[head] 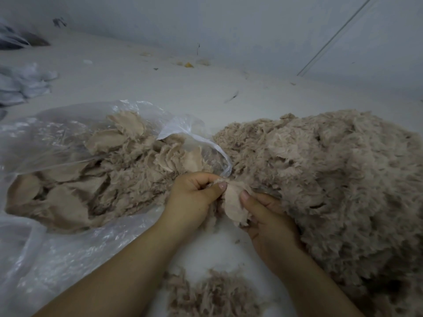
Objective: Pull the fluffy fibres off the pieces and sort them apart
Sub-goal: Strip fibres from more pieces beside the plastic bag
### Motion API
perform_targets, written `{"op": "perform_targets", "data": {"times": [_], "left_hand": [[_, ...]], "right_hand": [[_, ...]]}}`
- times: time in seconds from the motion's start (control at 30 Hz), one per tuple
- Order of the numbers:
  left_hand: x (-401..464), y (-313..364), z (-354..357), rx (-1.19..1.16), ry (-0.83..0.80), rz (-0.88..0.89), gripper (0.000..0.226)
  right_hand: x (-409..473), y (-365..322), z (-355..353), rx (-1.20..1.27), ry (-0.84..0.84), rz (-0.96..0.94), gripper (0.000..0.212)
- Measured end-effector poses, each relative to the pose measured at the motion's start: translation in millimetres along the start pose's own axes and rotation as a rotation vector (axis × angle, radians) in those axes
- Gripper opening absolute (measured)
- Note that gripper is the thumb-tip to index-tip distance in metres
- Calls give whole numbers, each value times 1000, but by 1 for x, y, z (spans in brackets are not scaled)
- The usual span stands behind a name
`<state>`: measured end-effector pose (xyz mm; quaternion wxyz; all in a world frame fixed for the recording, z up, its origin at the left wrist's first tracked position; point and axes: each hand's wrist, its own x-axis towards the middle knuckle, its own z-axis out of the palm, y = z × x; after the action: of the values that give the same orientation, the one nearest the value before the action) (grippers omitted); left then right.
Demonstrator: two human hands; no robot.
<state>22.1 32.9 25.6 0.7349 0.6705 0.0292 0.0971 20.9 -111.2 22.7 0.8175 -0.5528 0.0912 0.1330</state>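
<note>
A small beige fabric piece [233,203] with fluffy edges is held between both hands at the centre. My left hand [194,197] pinches its top edge between thumb and curled fingers. My right hand [265,216] grips its right side, thumb on the smooth backing. A large heap of fluffy beige pieces [332,184] lies to the right, touching my right hand. On the left, a clear plastic bag [68,138] holds more beige pieces [109,179], many with the smooth backing up. A small tuft pile [212,294] lies in front of me between my forearms.
The work surface [160,88] is pale and runs back to a wall. White fabric bits [23,83] lie at the far left edge. Small yellow scraps [188,64] and dark flecks sit near the wall. A thin rod [334,37] leans at the upper right.
</note>
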Motion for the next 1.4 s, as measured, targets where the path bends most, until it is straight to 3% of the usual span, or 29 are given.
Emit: {"op": "perform_targets", "data": {"times": [0.27,0.33,0.4,0.47,0.6,0.67,0.77,0.83,0.93,1.03,1.2,1.4], "left_hand": [[0,2,7,-31,110,-106,20],[2,1,6,-28,115,-138,22],[5,-2,1,-7,99,-162,25],[7,-3,-1,90,34,-119,29],[7,-5,1,361,-45,7,46],[5,-3,2,324,-23,64,51],[1,5,2,309,49,273,21],[-2,9,3,426,23,404,41],[-5,10,8,551,-22,331,38],[-5,8,10,354,-4,187,25],[-3,8,7,123,54,68,23],[1,8,4,69,156,60,23]], "right_hand": [[0,-1,-2,24,-8,25,54],[3,1,-4,35,-1,0,46],[4,3,-3,77,-8,-28,22],[5,4,-4,109,-6,-35,20],[4,5,-2,82,-52,0,49],[3,4,-2,82,-83,-4,46],[4,3,-3,51,-99,-46,40],[3,1,-3,0,-139,-84,31],[3,1,-4,-37,-156,-117,31],[3,3,-5,-52,-161,-115,35],[1,3,-5,-164,-182,-130,20],[3,4,-4,-160,-154,-140,22]]}}
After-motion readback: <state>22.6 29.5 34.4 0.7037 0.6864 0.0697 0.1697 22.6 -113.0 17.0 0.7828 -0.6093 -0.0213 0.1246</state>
